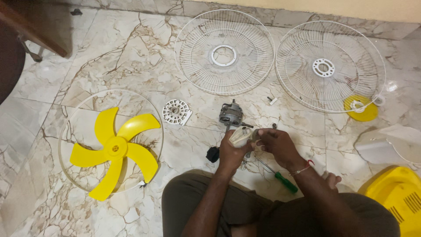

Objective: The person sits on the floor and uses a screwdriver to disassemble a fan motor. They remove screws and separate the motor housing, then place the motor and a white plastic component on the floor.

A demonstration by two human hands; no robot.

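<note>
- A small cream plastic fan part (240,135) is gripped at lower centre of the frame by the left hand (231,152), fingers closed around its underside.
- The same part is pinched at its right end by the fingertips of the right hand (277,145); a red thread bracelet (303,168) is worn at that wrist.
- A fan motor (230,115), grey metal with its shaft toward the hands, is set on the floor just above them.
- A green-handled screwdriver (279,177) lies under the right forearm; a black knob (212,154) lies just left of the left hand.
- A white perforated disc (176,111) is placed left of the motor.
- A yellow five-blade fan impeller (115,150) rests inside a white ring (64,136) at lower left.
- Two white wire fan guards (224,52) (330,66) are laid on the marble floor (131,52) at upper centre and upper right.
- A yellow cap (360,108) is tucked under the right guard's rim.
</note>
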